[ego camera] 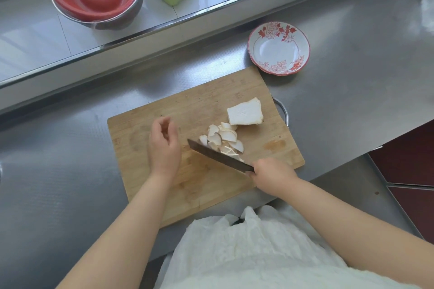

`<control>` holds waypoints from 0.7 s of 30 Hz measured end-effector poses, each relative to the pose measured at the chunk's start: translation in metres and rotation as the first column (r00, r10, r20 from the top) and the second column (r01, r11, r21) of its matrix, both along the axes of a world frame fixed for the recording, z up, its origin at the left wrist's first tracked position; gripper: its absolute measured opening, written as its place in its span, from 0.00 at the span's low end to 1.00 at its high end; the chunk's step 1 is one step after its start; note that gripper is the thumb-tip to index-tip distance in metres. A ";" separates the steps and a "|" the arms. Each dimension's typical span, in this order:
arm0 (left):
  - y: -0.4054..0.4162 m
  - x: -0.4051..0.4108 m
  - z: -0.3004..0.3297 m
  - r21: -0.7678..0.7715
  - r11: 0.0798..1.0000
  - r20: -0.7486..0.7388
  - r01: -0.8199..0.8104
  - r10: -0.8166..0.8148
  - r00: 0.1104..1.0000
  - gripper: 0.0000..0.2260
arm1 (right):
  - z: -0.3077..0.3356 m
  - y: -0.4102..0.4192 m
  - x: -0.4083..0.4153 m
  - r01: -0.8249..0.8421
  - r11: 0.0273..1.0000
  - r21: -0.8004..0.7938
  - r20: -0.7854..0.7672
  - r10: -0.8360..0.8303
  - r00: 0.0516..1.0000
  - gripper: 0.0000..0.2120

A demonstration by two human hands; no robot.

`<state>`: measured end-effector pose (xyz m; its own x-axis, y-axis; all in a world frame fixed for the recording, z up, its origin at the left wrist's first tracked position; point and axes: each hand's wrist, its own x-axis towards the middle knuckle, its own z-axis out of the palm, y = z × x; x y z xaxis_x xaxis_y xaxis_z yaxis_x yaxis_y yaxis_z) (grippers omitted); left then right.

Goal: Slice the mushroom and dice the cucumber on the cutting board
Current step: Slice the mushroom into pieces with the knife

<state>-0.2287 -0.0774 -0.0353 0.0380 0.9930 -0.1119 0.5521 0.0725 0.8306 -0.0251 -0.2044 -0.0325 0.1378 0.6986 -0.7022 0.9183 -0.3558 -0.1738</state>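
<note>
a: where's the mushroom?
b: uncut chunk (pixel 245 112) near the cutting board's (pixel 145 162) right edge, slices (pixel 223 139) mid-board. right hand (pixel 270 175) grips the knife (pixel 218 156); left hand (pixel 164 143) loose, holding nothing.
a: advice?
b: probably steady the chunk, fingertips tucked, cut even slices.

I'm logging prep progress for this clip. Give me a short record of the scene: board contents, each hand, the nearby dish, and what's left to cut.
board: wooden cutting board on a steel counter
cut so far: pile of mushroom slices
uncut: mushroom chunk, apart from the knife
right hand: grips knife, blade beside the slices
left hand: loosely curled, holds nothing
dish: floral bowl, beyond the board
cucumber: not in view
</note>
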 end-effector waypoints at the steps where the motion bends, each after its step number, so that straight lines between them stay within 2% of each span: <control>1: 0.012 0.012 0.009 -0.007 0.999 0.017 0.039 -0.039 0.999 0.09 | 0.000 -0.001 0.003 -0.057 0.998 0.019 0.025 0.057 0.998 0.14; 3: 0.038 0.038 0.024 -0.068 0.979 -0.026 0.194 -0.196 0.980 0.11 | -0.003 -0.003 0.007 -0.159 0.986 0.051 0.072 0.155 0.985 0.13; 5: 0.057 0.068 0.029 -0.189 0.907 -0.141 0.377 -0.405 0.903 0.15 | -0.006 -0.007 0.012 -0.215 0.975 0.052 0.084 0.211 0.974 0.12; 8: 0.073 0.112 0.023 -0.337 0.762 -0.272 0.554 -0.642 0.717 0.26 | -0.010 -0.013 0.024 -0.274 0.961 0.031 0.075 0.271 0.960 0.11; 11: 0.077 0.149 0.008 -0.446 0.605 -0.350 0.660 -0.796 0.493 0.37 | -0.008 -0.013 0.037 -0.298 0.955 0.012 0.036 0.297 0.954 0.11; 14: 0.068 0.174 -0.010 -0.541 0.486 -0.444 0.686 -0.858 0.258 0.46 | -0.007 -0.011 0.049 -0.310 0.951 0.004 -0.010 0.310 0.951 0.11; 16: 0.057 0.180 -0.019 -0.566 0.455 -0.525 0.688 -0.842 0.125 0.50 | -0.006 -0.010 0.051 -0.318 0.948 0.005 -0.023 0.318 0.948 0.12; 18: 0.049 0.183 -0.025 -0.529 0.472 -0.615 0.705 -0.786 0.065 0.51 | -0.007 -0.011 0.053 -0.320 0.947 0.024 -0.030 0.320 0.947 0.12; 21: 0.046 0.181 -0.031 -0.428 0.506 -0.691 0.749 -0.717 0.089 0.47 | -0.011 -0.012 0.052 -0.316 0.947 0.053 -0.042 0.319 0.947 0.12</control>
<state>-0.0481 -0.0313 -0.0660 0.6735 0.5286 -0.5168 0.6489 -0.7575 0.0709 0.0267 -0.2164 -0.0433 -0.1299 0.7316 -0.6693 0.9724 -0.0381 -0.2304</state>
